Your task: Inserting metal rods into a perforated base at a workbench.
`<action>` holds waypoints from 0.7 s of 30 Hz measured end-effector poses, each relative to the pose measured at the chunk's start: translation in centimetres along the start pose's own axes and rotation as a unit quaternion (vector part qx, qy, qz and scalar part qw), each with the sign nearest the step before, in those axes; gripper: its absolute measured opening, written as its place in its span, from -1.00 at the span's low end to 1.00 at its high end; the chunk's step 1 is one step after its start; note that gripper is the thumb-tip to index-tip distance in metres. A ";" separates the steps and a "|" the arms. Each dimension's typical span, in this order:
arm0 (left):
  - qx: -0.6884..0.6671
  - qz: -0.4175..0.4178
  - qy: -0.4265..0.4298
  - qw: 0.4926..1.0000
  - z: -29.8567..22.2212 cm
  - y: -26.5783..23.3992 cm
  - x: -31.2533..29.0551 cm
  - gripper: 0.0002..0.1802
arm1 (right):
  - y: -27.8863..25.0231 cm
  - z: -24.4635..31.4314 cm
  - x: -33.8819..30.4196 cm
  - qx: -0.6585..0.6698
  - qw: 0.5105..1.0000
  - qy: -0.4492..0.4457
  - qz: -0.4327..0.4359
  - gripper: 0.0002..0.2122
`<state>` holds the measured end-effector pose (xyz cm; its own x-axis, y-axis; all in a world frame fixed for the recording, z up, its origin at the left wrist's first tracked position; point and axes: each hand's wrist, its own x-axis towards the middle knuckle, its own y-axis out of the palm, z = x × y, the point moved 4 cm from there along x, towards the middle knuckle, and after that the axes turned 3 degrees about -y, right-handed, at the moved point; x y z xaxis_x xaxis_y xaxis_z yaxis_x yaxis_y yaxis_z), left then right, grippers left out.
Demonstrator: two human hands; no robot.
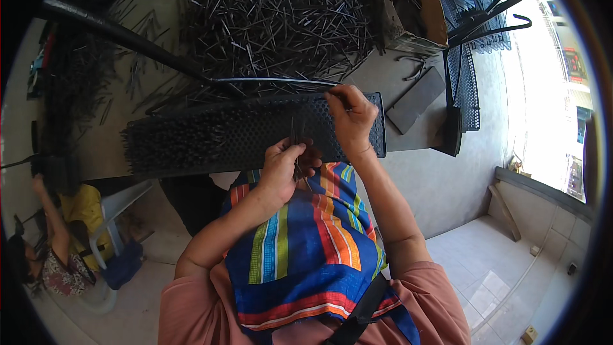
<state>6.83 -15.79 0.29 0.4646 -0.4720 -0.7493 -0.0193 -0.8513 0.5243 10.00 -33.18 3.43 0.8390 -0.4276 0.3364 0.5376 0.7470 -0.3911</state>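
Note:
A long black perforated tray (250,133) lies across the near table edge in front of me. Its left part is packed with dark upright strips (169,140); toward the right the holes show bare. My left hand (285,165) is closed around a few thin dark strips (294,133), which stick up past the thumb near the tray's front edge. Over the right part of the tray, my right hand (354,120) has its fingers bent into a pinch. Whatever those fingertips hold, if anything, is too small or hidden to make out.
A big heap of loose dark strips (274,19) covers the table behind the tray. At back right stand an open cardboard box (418,22), pliers (415,67), a flat dark block (416,100) and mesh panels (469,76). A dark bar (128,41) crosses overhead. Another person (60,268) sits far left.

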 end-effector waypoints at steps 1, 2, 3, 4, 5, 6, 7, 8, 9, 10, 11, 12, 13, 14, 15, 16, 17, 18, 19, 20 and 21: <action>0.001 -0.001 0.001 1.000 0.0 0.0 0.0 -0.80 | 0.0 0.1 0.0 0.002 1.000 0.000 0.000 -0.94; -0.001 -0.003 -0.004 1.000 0.1 -0.1 0.0 -0.80 | -0.2 1.0 0.2 -0.030 0.999 -0.033 0.012 -0.93; -0.004 -0.005 -0.009 1.000 0.1 -0.1 0.0 -0.81 | -0.1 1.6 0.2 -0.063 0.996 -0.065 0.025 -0.91; -0.005 -0.006 -0.008 1.000 0.2 0.0 -0.1 -0.81 | -0.2 1.5 0.2 -0.062 0.996 -0.065 0.026 -0.91; -0.004 -0.014 -0.017 1.000 0.1 0.3 -0.3 -0.80 | -0.2 1.6 0.3 -0.056 0.994 -0.085 0.041 -0.89; -0.004 -0.021 -0.026 0.999 0.0 0.5 -0.3 -0.79 | -0.1 1.7 0.3 -0.051 0.992 -0.105 0.057 -0.88; -0.004 -0.021 -0.025 0.999 0.0 0.4 -0.3 -0.79 | 0.0 1.5 0.2 -0.051 0.991 -0.106 0.057 -0.88; -0.004 -0.015 -0.026 1.000 0.1 0.4 -0.3 -0.78 | 0.3 1.1 0.1 -0.082 0.989 -0.100 0.073 -0.89; -0.004 -0.010 -0.028 1.000 0.2 0.4 -0.2 -0.78 | 0.5 0.8 0.0 -0.114 0.985 -0.093 0.090 -0.89; -0.005 -0.009 -0.027 1.000 0.2 0.2 0.0 -0.78 | 0.7 0.7 -0.1 -0.114 0.985 -0.095 0.091 -0.89; -0.004 -0.006 -0.033 0.999 0.3 0.1 0.0 -0.78 | 0.9 0.8 -0.4 -0.155 0.978 -0.093 0.109 -0.90; -0.002 -0.003 -0.040 0.999 0.4 0.0 0.0 -0.77 | 1.2 0.9 -0.6 -0.196 0.968 -0.090 0.126 -0.90; -0.004 -0.004 -0.041 0.999 0.5 -0.1 0.0 -0.77 | 1.5 1.1 -0.6 -0.196 0.968 -0.089 0.128 -0.90; -0.013 -0.006 -0.040 0.999 0.2 0.1 0.0 -0.78 | 2.0 1.2 -0.4 -0.252 0.949 -0.085 0.167 -0.90; -0.022 -0.008 -0.039 0.999 0.1 0.1 0.0 -0.78 | 2.3 1.2 -0.4 -0.306 0.926 -0.080 0.205 -0.89; -0.023 -0.007 -0.042 0.999 0.3 0.1 -0.1 -0.78 | 2.2 1.3 -0.5 -0.307 0.926 -0.077 0.207 -0.89; -0.032 -0.007 -0.039 0.999 0.2 0.0 0.0 -0.78 | 2.2 1.3 -0.5 -0.325 0.921 -0.060 0.209 -0.88; -0.040 -0.007 -0.035 0.999 0.2 0.0 0.1 -0.78 | 2.2 1.2 -0.4 -0.342 0.915 -0.041 0.211 -0.87; -0.040 -0.007 -0.036 0.999 0.1 0.0 0.0 -0.78 | 1.8 1.5 -0.6 -0.343 0.915 -0.042 0.211 -0.87; -0.044 0.019 -0.029 0.998 -0.1 0.1 -0.1 -0.80 | 1.0 1.9 -0.9 -0.295 0.940 -0.031 0.171 -0.88; -0.047 0.045 -0.022 0.998 -0.2 0.3 -0.1 -0.81 | 0.4 2.1 -0.9 -0.246 0.960 -0.019 0.131 -0.88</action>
<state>6.97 -15.91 0.65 0.4255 -0.5564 -0.7137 0.0246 -0.7812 0.6237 9.22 -31.43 4.79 0.9524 -0.2314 0.1985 0.2906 0.4919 -0.8207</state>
